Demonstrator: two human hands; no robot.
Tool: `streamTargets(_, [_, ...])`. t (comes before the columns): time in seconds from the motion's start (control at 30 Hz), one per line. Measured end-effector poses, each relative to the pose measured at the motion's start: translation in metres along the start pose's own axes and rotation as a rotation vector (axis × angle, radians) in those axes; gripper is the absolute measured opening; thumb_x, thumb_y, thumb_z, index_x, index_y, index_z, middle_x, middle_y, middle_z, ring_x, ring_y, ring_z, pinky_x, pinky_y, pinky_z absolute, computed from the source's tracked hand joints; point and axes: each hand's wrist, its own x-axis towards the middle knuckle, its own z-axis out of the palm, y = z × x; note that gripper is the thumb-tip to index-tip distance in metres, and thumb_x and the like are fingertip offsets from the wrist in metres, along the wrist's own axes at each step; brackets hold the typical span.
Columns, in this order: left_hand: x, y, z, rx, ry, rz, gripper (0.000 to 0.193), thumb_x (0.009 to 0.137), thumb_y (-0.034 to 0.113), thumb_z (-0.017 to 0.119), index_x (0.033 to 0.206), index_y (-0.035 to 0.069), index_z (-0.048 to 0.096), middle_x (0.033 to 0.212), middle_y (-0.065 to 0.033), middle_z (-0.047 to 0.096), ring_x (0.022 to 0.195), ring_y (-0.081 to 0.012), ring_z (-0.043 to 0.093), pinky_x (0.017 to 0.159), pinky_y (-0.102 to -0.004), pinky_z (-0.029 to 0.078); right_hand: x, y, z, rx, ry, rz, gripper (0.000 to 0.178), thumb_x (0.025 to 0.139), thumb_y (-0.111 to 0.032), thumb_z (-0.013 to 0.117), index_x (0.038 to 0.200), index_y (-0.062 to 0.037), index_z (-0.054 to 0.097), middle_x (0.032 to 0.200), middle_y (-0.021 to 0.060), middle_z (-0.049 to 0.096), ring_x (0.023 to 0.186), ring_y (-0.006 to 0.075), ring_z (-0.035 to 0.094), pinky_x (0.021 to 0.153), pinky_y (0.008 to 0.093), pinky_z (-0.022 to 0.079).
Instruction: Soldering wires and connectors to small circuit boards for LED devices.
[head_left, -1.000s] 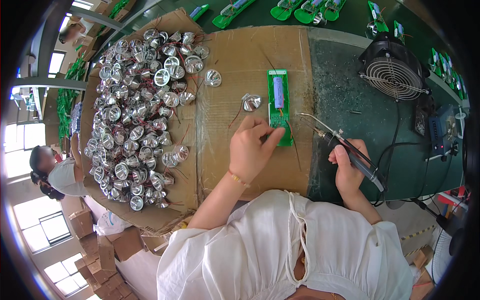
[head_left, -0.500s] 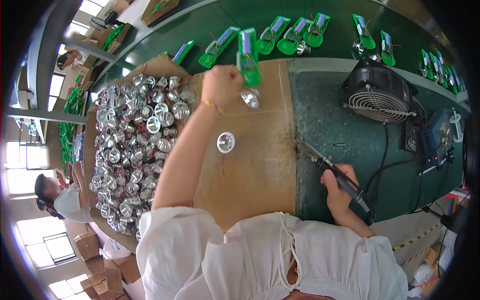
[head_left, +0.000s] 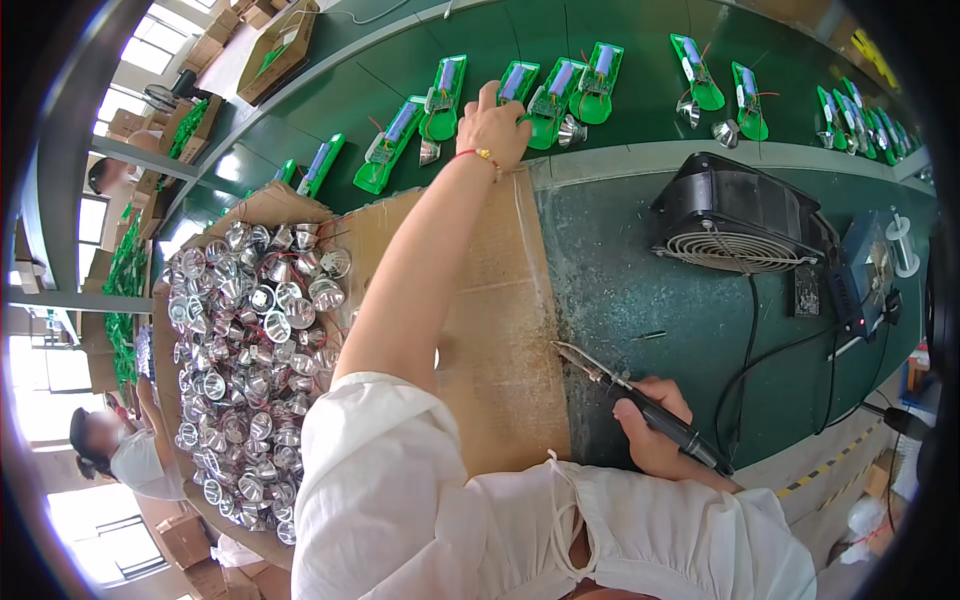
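My left hand (head_left: 495, 130) reaches to the far side of the bench, fingers spread over the near end of a green lamp housing (head_left: 517, 80) with a purple battery cell. The hand covers that housing's lower part, and no firm grip shows. Just left lies another green housing (head_left: 443, 98) with a silver reflector (head_left: 429, 152) at its near end. My right hand (head_left: 655, 425) is closed around a soldering iron (head_left: 670, 425), its tip pointing up and left over the green mat. My left forearm mostly hides a loose reflector on the cardboard (head_left: 495, 400).
Many silver reflectors (head_left: 250, 370) are heaped on cardboard at left. More green housings (head_left: 695, 75) line the far edge. A black fan (head_left: 740, 215) and a blue soldering station (head_left: 860, 280) with cables stand at right. A co-worker (head_left: 140, 455) is at far left.
My left hand has let go of the green housing it held, now lying in the far row with its reflector, and moved right to another. The view has shifted; my right hand still holds the iron.
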Motion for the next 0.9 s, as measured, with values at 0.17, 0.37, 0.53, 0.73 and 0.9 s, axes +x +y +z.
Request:
streamTargets(0.17, [-0.06,0.018,-0.034,0.037,-0.053,-0.072,0.026,0.079,0.023,0.05,0.096,0.01,0.065,0.131,-0.0166,0.035,0.106,-0.0397,0.045,0.089,-0.0435,0.042,-0.003,-0.002,-0.001,0.002,0.002,0.028,0.018,0.078,-0.005,0.066,0.091,-0.0017,0.053,0.074,0.0067,0.06,0.06,0.0091,0.053,0.054,0.0237,0.043])
streamTargets(0.37, [-0.218,0.037,-0.066,-0.092,-0.002,-0.094,0.013,0.077,0.012,0.06,0.088,0.005,0.06,0.129,-0.0234,0.036,0.109,-0.0435,0.045,0.091,-0.0444,0.041,-0.002,0.002,-0.002,-0.016,0.068,0.027,0.016,0.079,-0.007,0.065,0.089,0.0,0.054,0.075,0.0061,0.058,0.066,0.0109,0.053,0.059,0.0244,0.043])
streamTargets(0.53, [-0.302,0.049,-0.074,-0.148,0.101,-0.157,0.032,0.075,0.019,0.066,0.103,0.007,0.056,0.125,-0.0222,0.042,0.103,-0.0388,0.052,0.079,-0.042,0.048,0.002,-0.007,0.007,0.034,0.117,0.011,0.016,0.082,-0.008,0.062,0.09,0.0021,0.053,0.071,0.006,0.058,0.06,0.0085,0.054,0.057,0.022,0.045])
streamTargets(0.73, [-0.348,-0.008,-0.108,0.142,0.378,-0.3,0.047,0.076,0.01,0.061,0.12,0.008,0.045,0.12,-0.0172,0.046,0.106,-0.0354,0.048,0.088,-0.0424,0.039,-0.007,-0.007,0.006,-0.008,0.196,-0.127,0.016,0.085,-0.012,0.057,0.091,0.0021,0.051,0.069,0.0069,0.057,0.057,0.0096,0.053,0.053,0.0207,0.043])
streamTargets(0.9, [-0.361,-0.013,-0.091,0.445,0.217,0.054,0.042,0.076,0.006,0.054,0.114,0.023,0.054,0.128,-0.0092,0.043,0.117,-0.0284,0.043,0.092,-0.0419,0.037,-0.012,-0.006,0.008,0.015,0.179,-0.145,0.016,0.085,-0.011,0.058,0.091,0.0021,0.051,0.07,0.0069,0.057,0.057,0.0094,0.052,0.053,0.0205,0.043])
